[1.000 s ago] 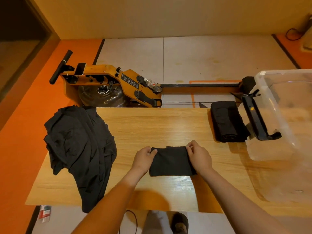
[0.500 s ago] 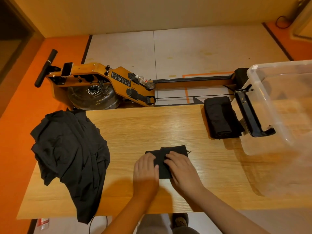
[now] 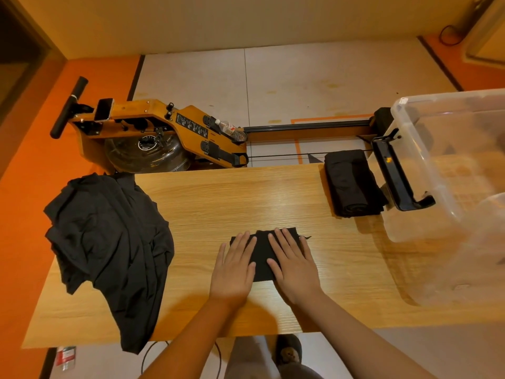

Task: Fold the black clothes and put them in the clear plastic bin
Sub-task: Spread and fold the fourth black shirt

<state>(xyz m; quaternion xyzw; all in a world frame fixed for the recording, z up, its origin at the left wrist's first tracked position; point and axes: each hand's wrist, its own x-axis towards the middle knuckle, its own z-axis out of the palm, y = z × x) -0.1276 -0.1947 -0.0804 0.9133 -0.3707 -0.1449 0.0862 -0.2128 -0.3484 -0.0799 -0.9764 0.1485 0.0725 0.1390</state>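
Observation:
A small folded black cloth (image 3: 263, 253) lies flat on the wooden table (image 3: 246, 198), near its front edge. My left hand (image 3: 235, 265) and my right hand (image 3: 293, 262) both press on it with flat, spread fingers, covering its sides. A heap of unfolded black clothes (image 3: 109, 242) lies at the table's left end and hangs over the front edge. A folded black garment (image 3: 352, 181) sits at the back right, beside the clear plastic bin (image 3: 426, 187), which stands on the table's right end.
Behind the table stands an orange rowing machine (image 3: 153, 132) with a black rail running right. A black latch handle (image 3: 396, 173) lies against the bin's left wall. A small bottle (image 3: 65, 356) lies on the floor at front left. My shoe (image 3: 288, 351) shows below the table.
A second ago both hands pinched the small cloth's far corners. They folded it over toward me, laid flat on it, and now press it down with fingers spread further forward.

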